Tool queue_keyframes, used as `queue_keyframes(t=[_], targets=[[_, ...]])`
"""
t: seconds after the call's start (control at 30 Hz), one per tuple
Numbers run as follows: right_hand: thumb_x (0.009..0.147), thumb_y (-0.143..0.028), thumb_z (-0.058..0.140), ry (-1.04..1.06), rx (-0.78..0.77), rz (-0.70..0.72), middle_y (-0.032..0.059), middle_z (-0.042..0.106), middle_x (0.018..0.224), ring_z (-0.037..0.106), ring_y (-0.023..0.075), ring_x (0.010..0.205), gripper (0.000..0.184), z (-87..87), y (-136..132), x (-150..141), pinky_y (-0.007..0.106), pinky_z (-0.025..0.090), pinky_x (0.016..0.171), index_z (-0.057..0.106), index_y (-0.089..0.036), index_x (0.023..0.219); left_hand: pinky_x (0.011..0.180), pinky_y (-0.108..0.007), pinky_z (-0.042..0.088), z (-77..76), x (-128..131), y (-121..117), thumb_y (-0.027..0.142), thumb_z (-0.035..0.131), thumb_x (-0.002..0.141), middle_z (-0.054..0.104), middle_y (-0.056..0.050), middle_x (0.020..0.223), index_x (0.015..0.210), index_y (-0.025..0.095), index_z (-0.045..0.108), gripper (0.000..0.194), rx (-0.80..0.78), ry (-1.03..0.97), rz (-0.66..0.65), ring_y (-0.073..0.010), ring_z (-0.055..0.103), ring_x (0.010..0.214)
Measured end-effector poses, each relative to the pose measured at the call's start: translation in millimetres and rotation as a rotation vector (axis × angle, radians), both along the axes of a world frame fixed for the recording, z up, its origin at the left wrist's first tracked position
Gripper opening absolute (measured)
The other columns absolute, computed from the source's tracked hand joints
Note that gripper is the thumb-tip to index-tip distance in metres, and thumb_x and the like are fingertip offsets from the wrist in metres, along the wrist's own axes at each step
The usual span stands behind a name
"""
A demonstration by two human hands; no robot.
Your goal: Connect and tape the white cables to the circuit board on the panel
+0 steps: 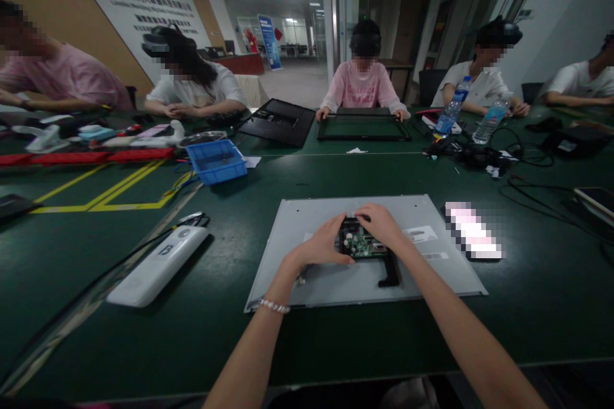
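Note:
A grey metal back panel [307,217] lies flat on the dark green table in front of me. A green circuit board [361,244] in a black housing sits at its middle, with a black cable [389,275] running toward me. My left hand [322,244] rests on the board's left side, fingers curled against its edge. My right hand [381,223] covers the board's top right, fingertips pressed on its upper edge. A bead bracelet [273,307] circles my left wrist.
A white battery-like pack [158,265] with a cable lies to the left, and a phone [472,236] to the right. A blue tray [215,161] stands farther back left. Several other people sit round the table with black frames [362,128], bottles [451,112] and cables [484,156].

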State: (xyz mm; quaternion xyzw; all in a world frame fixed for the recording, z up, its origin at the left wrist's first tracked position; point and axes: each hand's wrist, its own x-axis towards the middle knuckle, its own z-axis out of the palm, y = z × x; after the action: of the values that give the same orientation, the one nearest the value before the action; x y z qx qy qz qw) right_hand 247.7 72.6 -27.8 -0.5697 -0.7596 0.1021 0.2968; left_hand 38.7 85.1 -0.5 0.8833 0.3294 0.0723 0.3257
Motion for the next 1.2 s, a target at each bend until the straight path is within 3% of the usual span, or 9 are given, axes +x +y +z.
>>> queue_keyframes(t=[0.17, 0.47, 0.93, 1.2], targets=[[0.086, -0.018, 0.05, 0.003, -0.013, -0.033, 0.0074, 0.067, 0.098, 0.059, 0.0174, 0.095, 0.019, -1.8, 2, 2, 0.029, 0.042, 0.088, 0.068, -0.018, 0.092, 0.111, -0.05, 0.015, -3.6, -1, 2, 0.048, 0.071, 0.058, 0.015, -0.016, 0.15, 0.145, 0.019, 0.006, 0.112, 0.008, -0.013, -0.003, -0.0365, 0.015, 0.136], [0.083, -0.012, 0.048, -0.029, -0.001, 0.068, 0.0067, 0.064, 0.11, 0.056, 0.0165, 0.104, 0.027, 7.0, 0, 6, 0.028, 0.04, 0.093, 0.066, -0.018, 0.101, 0.111, -0.051, 0.014, 0.8, 0, -1, 0.046, 0.072, 0.058, 0.016, -0.019, 0.149, 0.144, 0.015, 0.008, 0.112, -0.011, -0.031, 0.0, -0.0373, 0.014, 0.136], [0.086, -0.016, 0.049, -0.167, -0.032, 0.004, 0.0062, 0.067, 0.099, 0.059, 0.0175, 0.094, 0.02, 7.1, 4, 4, 0.026, 0.042, 0.084, 0.067, -0.02, 0.094, 0.112, -0.049, 0.014, 5.3, 1, -3, 0.049, 0.071, 0.057, 0.014, -0.018, 0.15, 0.144, 0.013, 0.008, 0.114, -0.033, 0.01, 0.019, -0.0365, 0.013, 0.137], [0.087, -0.017, 0.047, -0.077, -0.004, -0.043, 0.0059, 0.066, 0.099, 0.058, 0.0168, 0.093, 0.02, 6.4, 4, 1, 0.027, 0.04, 0.083, 0.065, -0.019, 0.095, 0.112, -0.047, 0.013, 5.6, 1, -3, 0.05, 0.071, 0.059, 0.014, -0.019, 0.15, 0.144, 0.011, 0.007, 0.113, -0.007, 0.016, -0.001, -0.0363, 0.014, 0.137]])
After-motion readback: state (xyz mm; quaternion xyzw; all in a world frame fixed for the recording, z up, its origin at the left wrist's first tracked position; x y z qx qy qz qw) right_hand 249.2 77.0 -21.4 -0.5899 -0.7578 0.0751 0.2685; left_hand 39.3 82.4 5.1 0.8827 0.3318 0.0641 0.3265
